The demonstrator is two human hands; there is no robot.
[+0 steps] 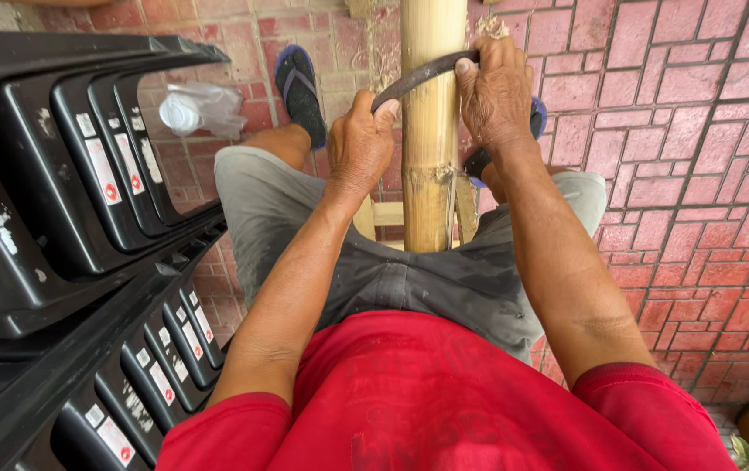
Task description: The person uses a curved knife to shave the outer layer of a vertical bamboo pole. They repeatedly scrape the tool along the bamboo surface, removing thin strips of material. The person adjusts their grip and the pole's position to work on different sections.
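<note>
Mid-scrape: both hands, left hand (359,144) and right hand (492,92), clenched on curved blade (418,78) across bamboo pole (431,139); next likely needs steady pull along culm.

— What do we see off to the left of the hands?
— A stack of black plastic chairs (69,218), and a crumpled clear bag (200,109) on the red brick paving (697,174).
— And beyond them?
— A blue flip-flop (300,92).

You are in an outdoor paved yard used as a makeshift workshop: red brick paving (706,131) runs underfoot, stacked black plastic chairs (60,201) stand beside you, and a thick yellow bamboo pole (431,139) rises between your knees.
</note>
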